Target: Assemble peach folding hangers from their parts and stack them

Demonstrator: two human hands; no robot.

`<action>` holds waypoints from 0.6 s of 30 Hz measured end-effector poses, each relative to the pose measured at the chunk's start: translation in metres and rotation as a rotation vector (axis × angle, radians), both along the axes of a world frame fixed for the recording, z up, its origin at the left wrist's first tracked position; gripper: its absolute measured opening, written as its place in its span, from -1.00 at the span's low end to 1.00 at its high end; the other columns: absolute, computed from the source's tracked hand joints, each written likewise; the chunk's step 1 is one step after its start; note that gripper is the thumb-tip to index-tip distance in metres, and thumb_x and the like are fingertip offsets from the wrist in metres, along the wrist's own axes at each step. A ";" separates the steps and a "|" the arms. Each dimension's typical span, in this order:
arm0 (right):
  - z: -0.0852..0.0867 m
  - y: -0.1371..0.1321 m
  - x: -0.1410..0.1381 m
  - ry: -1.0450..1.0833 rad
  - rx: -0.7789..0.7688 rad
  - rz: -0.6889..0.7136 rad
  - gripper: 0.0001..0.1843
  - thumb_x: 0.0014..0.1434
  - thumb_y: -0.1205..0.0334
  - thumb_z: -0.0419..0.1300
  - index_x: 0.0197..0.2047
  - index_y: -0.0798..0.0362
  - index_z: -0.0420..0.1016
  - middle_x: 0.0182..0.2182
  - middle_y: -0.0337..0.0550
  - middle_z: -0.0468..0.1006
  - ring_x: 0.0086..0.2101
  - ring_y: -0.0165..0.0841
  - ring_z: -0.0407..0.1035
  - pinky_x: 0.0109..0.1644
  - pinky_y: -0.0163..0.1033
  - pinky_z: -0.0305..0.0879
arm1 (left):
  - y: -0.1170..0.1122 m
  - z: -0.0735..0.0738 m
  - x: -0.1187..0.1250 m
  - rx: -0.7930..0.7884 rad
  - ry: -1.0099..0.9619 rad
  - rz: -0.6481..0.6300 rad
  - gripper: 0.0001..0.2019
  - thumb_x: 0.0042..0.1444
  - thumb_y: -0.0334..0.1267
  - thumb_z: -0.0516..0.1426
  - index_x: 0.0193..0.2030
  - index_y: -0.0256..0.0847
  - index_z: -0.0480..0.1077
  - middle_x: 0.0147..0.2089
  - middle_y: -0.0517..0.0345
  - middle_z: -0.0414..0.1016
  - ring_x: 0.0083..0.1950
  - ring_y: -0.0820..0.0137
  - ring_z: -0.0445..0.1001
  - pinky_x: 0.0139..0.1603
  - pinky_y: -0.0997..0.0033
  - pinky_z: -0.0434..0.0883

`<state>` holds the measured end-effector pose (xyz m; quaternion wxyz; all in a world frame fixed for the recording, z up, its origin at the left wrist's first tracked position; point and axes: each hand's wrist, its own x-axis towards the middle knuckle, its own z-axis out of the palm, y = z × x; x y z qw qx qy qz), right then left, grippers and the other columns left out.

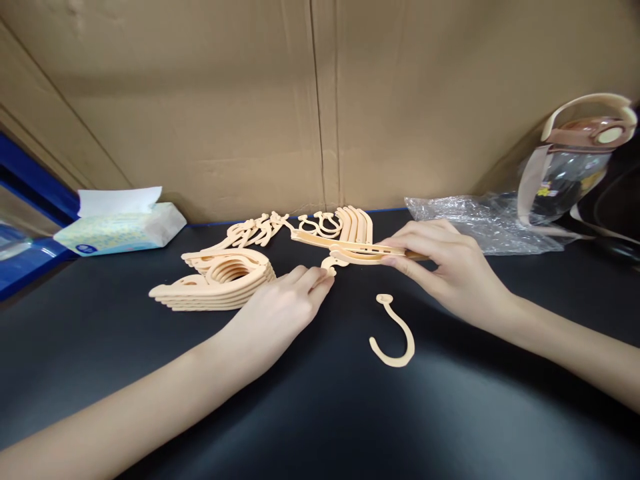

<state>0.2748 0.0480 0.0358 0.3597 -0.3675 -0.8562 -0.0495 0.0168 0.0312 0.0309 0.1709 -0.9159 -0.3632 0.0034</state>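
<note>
Slotted hanger arm (353,247): between the two hands, over the black worktop (320,413), slots facing the wearer; a curved piece (341,256) sits against its lower side.
Right hand (445,257): thumb and fingers pinch the arm toward its right end.
Left hand (283,307): fingertips closed on the near end of the curved piece; the exact contact is partly hidden.
Steadying: the right pinch would serve best as the fixed side, firm but not bending the thin strip.
Aligning: small moves are best left to the left fingertips, with the pieces square and the joint in plain sight; force on a skewed joint could strain it.
Loose hook (407,333): on the worktop in front of the hands, touching neither; sleeves of movement should avoid it.
Hanger stack (207,293): just beside the left hand, so that wrist is better turned gently, lest the stack be knocked.
</note>
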 end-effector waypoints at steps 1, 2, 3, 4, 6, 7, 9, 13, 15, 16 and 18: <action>0.000 0.000 0.000 -0.002 -0.001 -0.001 -0.88 0.39 0.25 0.16 -0.14 0.00 0.54 -0.24 -0.17 0.65 -0.24 -0.27 0.48 -0.05 -0.10 0.28 | 0.001 0.000 0.001 -0.003 -0.006 -0.003 -0.47 0.14 -0.70 -0.05 0.22 -0.40 0.39 0.16 -0.15 0.52 -0.02 0.17 0.56 -0.12 0.21 0.55; 0.000 0.000 0.000 -0.002 0.000 -0.002 -0.88 0.38 0.26 0.16 -0.13 0.00 0.54 -0.23 -0.17 0.65 -0.24 -0.27 0.48 -0.05 -0.10 0.28 | 0.001 0.001 0.001 -0.005 -0.012 -0.006 -0.48 0.15 -0.70 -0.05 0.20 -0.38 0.40 0.14 -0.13 0.53 -0.03 0.18 0.56 -0.11 0.21 0.54; 0.000 0.000 0.000 -0.003 0.003 -0.001 -0.89 0.38 0.27 0.17 -0.13 0.01 0.54 -0.23 -0.17 0.65 -0.24 -0.27 0.48 -0.05 -0.10 0.27 | 0.002 0.002 0.001 -0.006 -0.019 -0.010 -0.50 0.16 -0.69 -0.05 0.18 -0.36 0.42 0.11 -0.12 0.54 -0.04 0.18 0.56 -0.10 0.21 0.53; 0.000 0.000 0.000 -0.001 0.008 0.001 -0.89 0.38 0.28 0.17 -0.13 0.01 0.54 -0.23 -0.17 0.65 -0.24 -0.28 0.48 -0.04 -0.10 0.27 | 0.002 0.002 0.001 -0.005 -0.028 -0.014 -0.52 0.18 -0.68 -0.04 0.16 -0.35 0.43 0.09 -0.11 0.55 -0.05 0.18 0.56 -0.10 0.19 0.52; 0.001 -0.001 0.000 0.003 0.014 0.004 -0.90 0.38 0.29 0.17 -0.12 0.02 0.54 -0.24 -0.17 0.64 -0.25 -0.29 0.48 -0.03 -0.09 0.27 | 0.004 0.003 0.000 0.001 -0.045 -0.029 -0.55 0.21 -0.66 -0.05 0.13 -0.32 0.45 0.05 -0.10 0.56 -0.07 0.17 0.55 -0.08 0.17 0.49; 0.001 -0.001 0.000 0.005 0.014 0.005 -0.90 0.38 0.29 0.17 -0.12 0.02 0.53 -0.24 -0.17 0.64 -0.25 -0.29 0.48 -0.03 -0.09 0.27 | 0.005 0.004 -0.001 0.003 -0.054 -0.043 -0.55 0.22 -0.65 -0.06 0.13 -0.31 0.46 0.05 -0.09 0.56 -0.07 0.17 0.55 -0.07 0.16 0.48; 0.002 -0.001 0.000 0.007 0.013 0.006 -0.90 0.38 0.27 0.17 -0.12 0.01 0.53 -0.25 -0.17 0.64 -0.25 -0.29 0.48 -0.03 -0.09 0.26 | 0.009 0.003 -0.003 0.007 -0.076 -0.078 -0.54 0.22 -0.65 -0.07 0.13 -0.28 0.46 0.06 -0.06 0.56 -0.06 0.21 0.54 -0.04 0.18 0.45; 0.004 -0.003 0.000 0.005 0.018 0.007 -0.90 0.38 0.28 0.17 -0.13 -0.01 0.53 -0.26 -0.19 0.64 -0.26 -0.29 0.48 -0.04 -0.10 0.26 | 0.017 0.001 -0.002 0.027 -0.119 -0.117 -0.58 0.27 -0.62 -0.05 0.12 -0.25 0.46 0.05 -0.01 0.58 -0.09 0.27 0.54 -0.04 0.24 0.43; 0.004 -0.003 0.000 0.006 0.020 0.005 -0.90 0.38 0.29 0.17 -0.12 0.00 0.53 -0.26 -0.19 0.64 -0.26 -0.29 0.48 -0.04 -0.11 0.26 | 0.016 0.001 -0.001 0.048 -0.141 -0.122 -0.62 0.30 -0.57 -0.05 0.12 -0.27 0.46 0.04 -0.03 0.59 -0.11 0.24 0.54 -0.08 0.20 0.43; 0.004 -0.003 0.000 0.006 0.023 0.005 -0.90 0.38 0.29 0.17 -0.12 0.01 0.53 -0.25 -0.18 0.64 -0.25 -0.29 0.48 -0.03 -0.11 0.25 | 0.013 0.002 -0.001 0.057 -0.152 -0.129 -0.64 0.32 -0.55 -0.05 0.10 -0.29 0.47 0.04 -0.04 0.59 -0.11 0.21 0.54 -0.09 0.18 0.43; 0.003 -0.002 0.000 -0.002 0.023 0.004 -0.90 0.38 0.29 0.18 -0.12 0.03 0.54 -0.24 -0.17 0.64 -0.24 -0.29 0.47 -0.03 -0.11 0.24 | 0.002 0.003 -0.003 0.074 -0.176 -0.162 -0.68 0.36 -0.50 -0.05 0.06 -0.30 0.48 0.04 -0.05 0.59 -0.11 0.19 0.55 -0.11 0.16 0.43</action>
